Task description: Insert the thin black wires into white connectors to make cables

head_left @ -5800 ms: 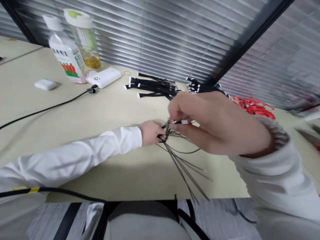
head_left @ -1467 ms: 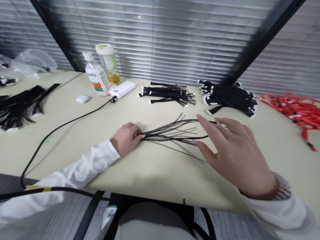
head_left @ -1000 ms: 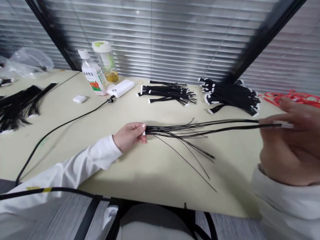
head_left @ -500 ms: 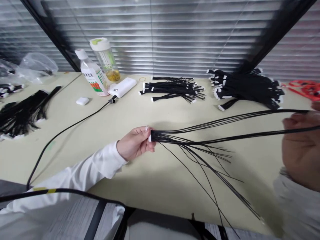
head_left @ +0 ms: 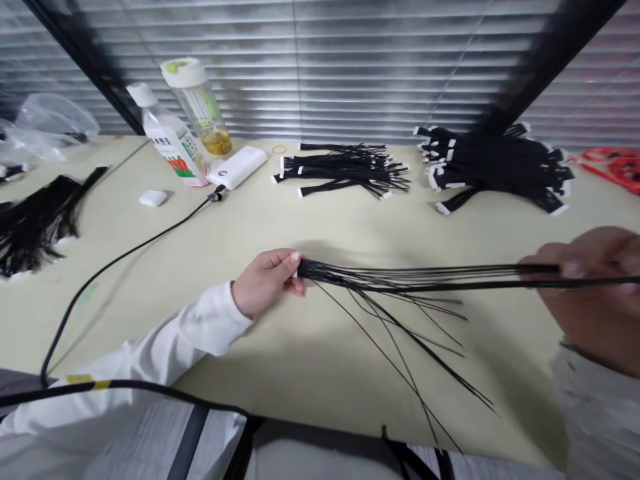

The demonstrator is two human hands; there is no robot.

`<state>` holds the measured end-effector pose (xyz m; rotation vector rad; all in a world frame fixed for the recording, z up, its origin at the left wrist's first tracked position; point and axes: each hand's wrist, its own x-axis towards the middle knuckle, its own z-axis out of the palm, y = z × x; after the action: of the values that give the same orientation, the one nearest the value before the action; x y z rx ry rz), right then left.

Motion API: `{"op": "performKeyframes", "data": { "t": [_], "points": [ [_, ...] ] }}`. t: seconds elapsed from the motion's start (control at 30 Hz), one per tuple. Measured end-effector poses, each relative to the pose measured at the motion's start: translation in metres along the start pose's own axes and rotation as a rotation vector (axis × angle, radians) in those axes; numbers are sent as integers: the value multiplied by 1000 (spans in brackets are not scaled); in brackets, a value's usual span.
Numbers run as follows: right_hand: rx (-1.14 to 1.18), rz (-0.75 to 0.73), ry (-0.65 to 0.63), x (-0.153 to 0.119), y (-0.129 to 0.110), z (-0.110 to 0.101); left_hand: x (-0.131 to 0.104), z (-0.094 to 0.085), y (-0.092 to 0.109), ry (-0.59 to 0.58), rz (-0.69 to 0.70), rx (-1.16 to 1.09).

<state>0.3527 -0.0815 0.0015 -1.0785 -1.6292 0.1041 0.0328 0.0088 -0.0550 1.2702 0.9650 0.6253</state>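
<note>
Closest in, a smooth black cable with yellow bands crosses the lower left. Just beyond, over a matte cream tabletop, a bundle of thin black wires stretches level between 2 hands. The left hand, in a white cuff, pinches the bundle's small white connector between thumb and fingers. The right hand, slightly blurred and cut off by the edge, has its fingers closed around 2 taut groups of strands — the other wires fan loosely downward, stiff and hair-thin.

Farther back lie a glossy white pebble-shaped case and a white rounded box with a cord plugged in. Behind stand a plastic bottle with a carrot label and a clear tumbler holding yellow liquid. To their right: 2 piles of flat black harnesses with white ends, then red straps. Ribbed, silvery blinds close the view.
</note>
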Motion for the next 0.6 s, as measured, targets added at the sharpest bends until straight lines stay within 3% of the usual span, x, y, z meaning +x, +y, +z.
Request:
{"op": "performKeyframes", "data": {
  "t": [0.07,0.17,0.23,0.3,0.4,0.6],
  "points": [
    [200,115,-77,-4,0,1,0,-5,-1,86,149,431],
    [173,222,-219,-8,4,4,-3,-9,-3,188,536,924],
    [153,232,-304,-8,7,6,-5,-9,-4,88,820,1067],
    [139,228,-362,-7,9,7,-5,-6,-7,-98,978,1120],
    [84,238,-415,-6,9,5,0,-2,-14,-222,937,1119],
    [64,233,-624,-5,5,-4,13,2,-18,-210,754,1048]
  ]
}}
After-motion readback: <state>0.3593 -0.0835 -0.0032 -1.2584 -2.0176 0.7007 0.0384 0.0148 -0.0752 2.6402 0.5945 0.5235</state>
